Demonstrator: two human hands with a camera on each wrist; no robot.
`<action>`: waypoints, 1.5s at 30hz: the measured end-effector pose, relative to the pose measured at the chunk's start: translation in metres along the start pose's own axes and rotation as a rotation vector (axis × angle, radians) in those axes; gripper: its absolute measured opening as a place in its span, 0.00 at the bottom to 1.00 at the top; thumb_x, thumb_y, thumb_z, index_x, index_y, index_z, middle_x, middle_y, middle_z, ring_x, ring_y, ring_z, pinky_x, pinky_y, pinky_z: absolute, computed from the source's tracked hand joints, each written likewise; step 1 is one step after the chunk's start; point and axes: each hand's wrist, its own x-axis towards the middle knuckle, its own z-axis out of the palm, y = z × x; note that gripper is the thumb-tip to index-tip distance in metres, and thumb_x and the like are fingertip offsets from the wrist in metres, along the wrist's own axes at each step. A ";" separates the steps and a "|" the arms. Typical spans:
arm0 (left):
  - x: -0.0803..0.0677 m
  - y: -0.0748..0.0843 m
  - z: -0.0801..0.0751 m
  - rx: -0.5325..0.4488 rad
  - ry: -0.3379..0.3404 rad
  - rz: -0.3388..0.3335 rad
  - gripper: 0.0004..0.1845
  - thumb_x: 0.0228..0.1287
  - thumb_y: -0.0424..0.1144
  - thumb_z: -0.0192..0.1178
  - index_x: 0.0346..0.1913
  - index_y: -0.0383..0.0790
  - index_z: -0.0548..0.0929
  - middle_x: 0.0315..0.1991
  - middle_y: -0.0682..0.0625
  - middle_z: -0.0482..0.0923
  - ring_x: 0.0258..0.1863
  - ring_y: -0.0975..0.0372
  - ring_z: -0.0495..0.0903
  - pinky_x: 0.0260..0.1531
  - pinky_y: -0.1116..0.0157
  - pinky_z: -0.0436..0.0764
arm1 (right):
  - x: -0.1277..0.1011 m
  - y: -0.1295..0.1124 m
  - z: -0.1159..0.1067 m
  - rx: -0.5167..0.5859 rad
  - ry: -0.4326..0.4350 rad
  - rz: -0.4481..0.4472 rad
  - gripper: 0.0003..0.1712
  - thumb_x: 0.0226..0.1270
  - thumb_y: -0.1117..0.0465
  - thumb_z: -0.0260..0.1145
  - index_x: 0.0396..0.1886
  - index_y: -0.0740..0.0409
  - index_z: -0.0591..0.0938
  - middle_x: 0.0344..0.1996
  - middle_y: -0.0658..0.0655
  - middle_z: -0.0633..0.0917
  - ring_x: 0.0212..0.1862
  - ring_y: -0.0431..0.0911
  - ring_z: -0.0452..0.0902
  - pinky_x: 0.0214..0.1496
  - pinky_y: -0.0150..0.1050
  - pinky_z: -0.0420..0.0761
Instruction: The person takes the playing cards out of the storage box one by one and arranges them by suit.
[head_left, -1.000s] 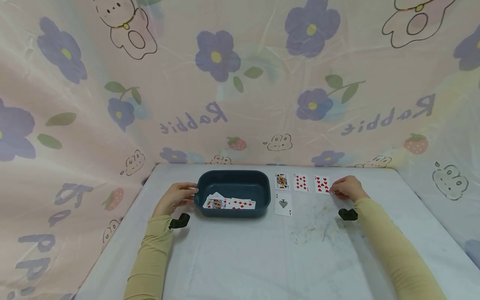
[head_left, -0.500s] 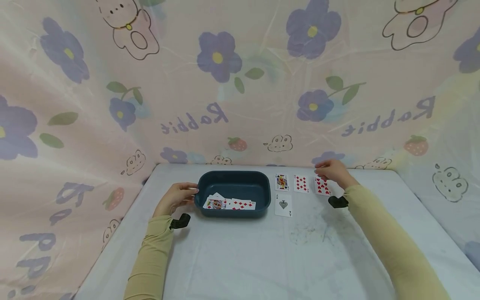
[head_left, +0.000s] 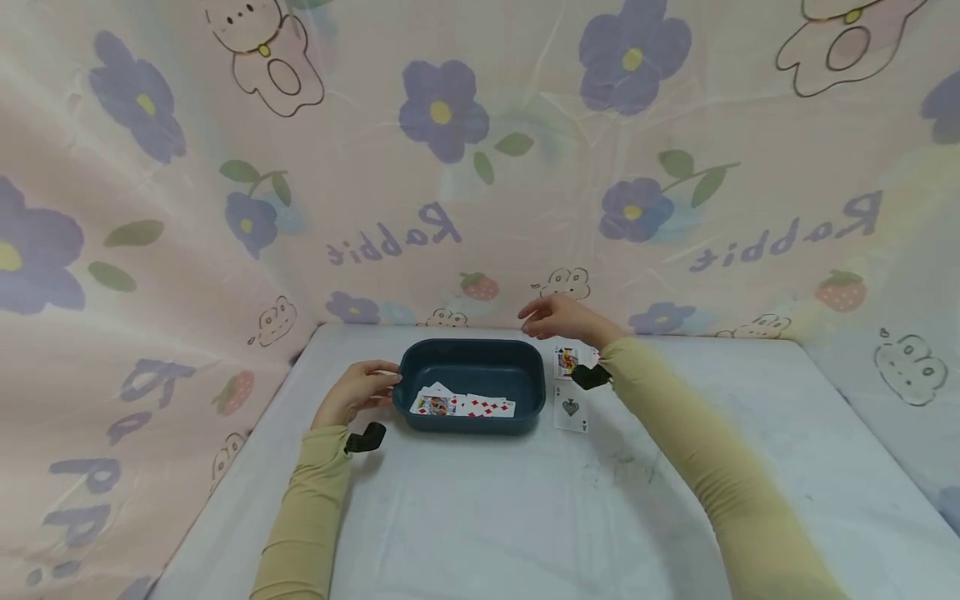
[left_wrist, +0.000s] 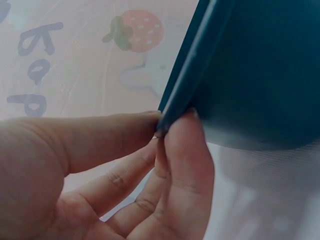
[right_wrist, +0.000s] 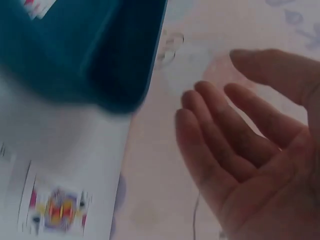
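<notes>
A dark blue tray (head_left: 471, 354) sits on the white table and holds several face-up playing cards (head_left: 461, 406). My left hand (head_left: 365, 386) pinches the tray's left rim (left_wrist: 185, 85) between thumb and fingers. My right hand (head_left: 534, 317) hovers over the tray's far right corner, fingers relaxed and the palm (right_wrist: 250, 165) empty. Right of the tray lie a face card (head_left: 566, 361) and an ace of spades (head_left: 570, 408). My right arm hides the table beyond them.
A flower-and-rabbit printed sheet (head_left: 450, 167) stands as a wall right behind the table and along its left side. The white tabletop (head_left: 525, 517) stretches toward me, with faint scuff marks (head_left: 622, 471) near its middle.
My right hand has left the hearts card at the right, risen and swung left to above the tray's far right corner. The left hand has kept its hold on the rim.
</notes>
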 end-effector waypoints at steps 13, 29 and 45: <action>0.001 -0.001 0.000 0.007 -0.008 0.004 0.19 0.67 0.36 0.59 0.58 0.31 0.75 0.45 0.37 0.78 0.37 0.54 0.79 0.35 0.64 0.81 | 0.048 -0.011 0.056 0.048 -0.169 0.038 0.24 0.64 0.65 0.66 0.58 0.70 0.75 0.42 0.60 0.84 0.46 0.53 0.80 0.51 0.45 0.78; 0.000 -0.003 -0.001 -0.012 -0.008 0.008 0.19 0.67 0.36 0.59 0.57 0.31 0.75 0.43 0.38 0.79 0.36 0.54 0.79 0.36 0.62 0.81 | 0.058 -0.008 0.091 -0.050 -0.288 0.147 0.18 0.67 0.63 0.63 0.53 0.67 0.80 0.41 0.57 0.84 0.47 0.54 0.80 0.50 0.42 0.79; 0.000 -0.003 0.000 -0.018 -0.017 0.017 0.19 0.67 0.36 0.59 0.58 0.32 0.75 0.41 0.41 0.80 0.32 0.58 0.79 0.37 0.61 0.81 | 0.056 -0.008 0.097 -0.116 -0.486 0.284 0.12 0.70 0.62 0.60 0.46 0.64 0.84 0.40 0.60 0.85 0.45 0.51 0.82 0.49 0.43 0.79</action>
